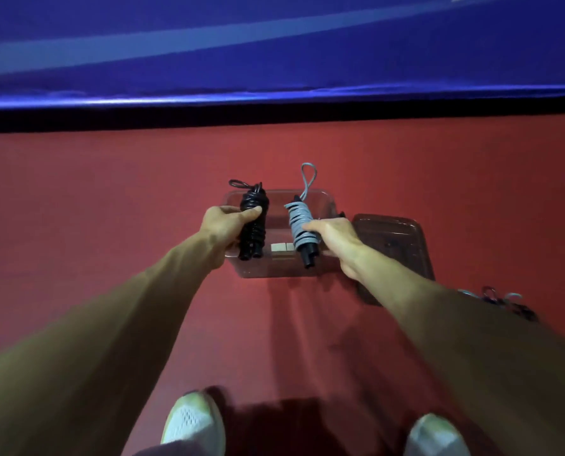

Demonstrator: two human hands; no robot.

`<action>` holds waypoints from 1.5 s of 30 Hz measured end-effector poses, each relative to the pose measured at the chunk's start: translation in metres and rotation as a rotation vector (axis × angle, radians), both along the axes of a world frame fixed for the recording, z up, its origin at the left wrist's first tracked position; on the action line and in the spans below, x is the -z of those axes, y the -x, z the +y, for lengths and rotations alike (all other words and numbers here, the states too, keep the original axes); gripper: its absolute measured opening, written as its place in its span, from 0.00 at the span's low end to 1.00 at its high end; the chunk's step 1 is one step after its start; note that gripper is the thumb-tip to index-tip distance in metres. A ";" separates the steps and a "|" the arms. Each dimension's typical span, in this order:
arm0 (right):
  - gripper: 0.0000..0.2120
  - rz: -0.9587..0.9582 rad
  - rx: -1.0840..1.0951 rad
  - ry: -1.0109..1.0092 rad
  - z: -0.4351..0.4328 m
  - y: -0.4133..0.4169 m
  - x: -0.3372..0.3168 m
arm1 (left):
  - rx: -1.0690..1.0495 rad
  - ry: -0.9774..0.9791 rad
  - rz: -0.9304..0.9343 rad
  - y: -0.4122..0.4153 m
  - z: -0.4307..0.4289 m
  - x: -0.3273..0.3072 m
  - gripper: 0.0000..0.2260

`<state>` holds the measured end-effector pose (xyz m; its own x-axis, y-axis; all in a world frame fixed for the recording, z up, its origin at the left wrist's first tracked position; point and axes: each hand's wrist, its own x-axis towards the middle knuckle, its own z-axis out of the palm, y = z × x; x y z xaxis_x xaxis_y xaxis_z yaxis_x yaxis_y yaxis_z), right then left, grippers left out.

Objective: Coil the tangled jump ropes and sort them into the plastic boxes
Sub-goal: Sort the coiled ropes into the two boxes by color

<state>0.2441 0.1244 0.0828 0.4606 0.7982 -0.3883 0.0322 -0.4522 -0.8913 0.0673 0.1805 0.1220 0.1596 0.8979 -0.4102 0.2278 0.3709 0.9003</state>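
My left hand (223, 225) grips a coiled black jump rope (253, 222), wound round its black handles, with a small loop sticking out at the far end. My right hand (335, 238) grips a coiled grey jump rope (299, 228) wrapped round black handles, a grey loop rising from its top. Both bundles hang above a clear plastic box (324, 200) on the red floor, black at its left side, grey near its right. A pale label lies on the box bottom.
A dark clear lid or second box (393, 238) lies right of the clear box. A tangle of grey and black rope (501, 301) lies on the floor at the right. A blue padded wall (274, 60) stands behind. My two white shoes are at the bottom.
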 end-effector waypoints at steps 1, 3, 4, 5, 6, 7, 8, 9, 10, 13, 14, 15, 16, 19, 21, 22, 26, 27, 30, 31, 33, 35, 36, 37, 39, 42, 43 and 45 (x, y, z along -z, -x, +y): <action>0.10 0.008 -0.035 0.014 0.014 0.002 0.008 | 0.006 -0.007 0.028 -0.001 0.011 0.009 0.07; 0.16 0.045 -0.077 0.032 0.041 0.004 0.028 | 0.021 -0.016 0.091 -0.006 0.034 0.027 0.07; 0.17 0.065 -0.092 0.030 0.051 0.006 0.036 | 0.026 -0.015 0.120 -0.008 0.045 0.037 0.08; 0.17 0.075 -0.104 0.031 0.061 0.007 0.045 | 0.029 -0.008 0.149 -0.010 0.055 0.046 0.09; 0.15 0.082 -0.119 0.038 0.070 0.009 0.052 | 0.028 -0.006 0.179 -0.012 0.063 0.055 0.09; 0.13 0.093 -0.129 0.043 0.077 0.010 0.057 | 0.024 -0.008 0.211 -0.014 0.070 0.062 0.09; 0.13 0.109 -0.143 0.048 0.084 0.011 0.061 | 0.025 -0.011 0.249 -0.016 0.076 0.069 0.09; 0.12 0.125 -0.151 0.056 0.091 0.011 0.066 | 0.031 -0.016 0.289 -0.018 0.082 0.077 0.10; 0.08 0.139 -0.161 0.068 0.097 0.011 0.069 | 0.042 -0.019 0.331 -0.019 0.089 0.084 0.11; 0.03 0.123 -0.223 0.133 0.113 0.009 0.085 | 0.055 -0.012 0.396 -0.028 0.105 0.104 0.18; 0.04 0.104 -0.247 0.160 0.116 0.009 0.089 | 0.059 -0.011 0.422 -0.030 0.108 0.111 0.20; 0.04 0.085 -0.267 0.183 0.119 0.009 0.094 | 0.076 -0.013 0.461 -0.032 0.110 0.116 0.21; 0.03 0.062 -0.286 0.206 0.120 0.009 0.098 | 0.098 -0.012 0.502 -0.034 0.110 0.122 0.20; 0.05 -0.004 -0.340 0.268 0.122 0.010 0.111 | 0.187 -0.009 0.608 -0.035 0.115 0.137 0.16; 0.11 -0.024 -0.372 0.282 0.123 0.009 0.114 | 0.223 -0.025 0.697 -0.035 0.116 0.139 0.11; 0.13 -0.035 -0.383 0.293 0.123 0.008 0.113 | 0.232 -0.031 0.729 -0.036 0.117 0.140 0.10; 0.16 -0.192 -0.425 0.312 0.125 -0.006 0.107 | 0.268 -0.058 0.675 -0.040 0.111 0.133 0.05; 0.15 -0.252 -0.429 0.298 0.124 -0.010 0.106 | 0.270 -0.065 0.642 -0.041 0.108 0.131 0.05; 0.13 -0.374 -0.376 0.171 0.111 -0.022 0.096 | 0.195 -0.144 0.525 -0.049 0.094 0.123 0.11; 0.14 -0.433 -0.336 0.089 0.105 -0.026 0.091 | 0.150 -0.194 0.455 -0.053 0.089 0.118 0.12; 0.15 -0.550 -0.252 -0.074 0.088 -0.036 0.081 | 0.070 -0.243 0.266 -0.064 0.078 0.107 0.13; 0.15 -0.599 -0.151 -0.179 0.066 -0.050 0.074 | 0.058 -0.205 0.102 -0.078 0.063 0.093 0.13; 0.16 -0.617 -0.103 -0.213 0.054 -0.058 0.073 | 0.075 -0.183 0.053 -0.085 0.055 0.086 0.12; 0.16 -0.634 -0.062 -0.232 0.041 -0.067 0.072 | 0.100 -0.169 0.024 -0.093 0.046 0.081 0.12; 0.16 -0.666 0.000 -0.232 0.012 -0.087 0.070 | 0.160 -0.165 0.001 -0.109 0.026 0.075 0.12; 0.15 -0.705 0.078 -0.151 -0.032 -0.116 0.072 | 0.271 -0.166 0.008 -0.138 -0.007 0.070 0.12; 0.15 -0.712 0.098 -0.115 -0.046 -0.125 0.074 | 0.319 -0.166 0.020 -0.148 -0.018 0.070 0.12; 0.16 -0.723 0.138 -0.032 -0.076 -0.140 0.077 | 0.422 -0.148 0.038 -0.168 -0.040 0.071 0.12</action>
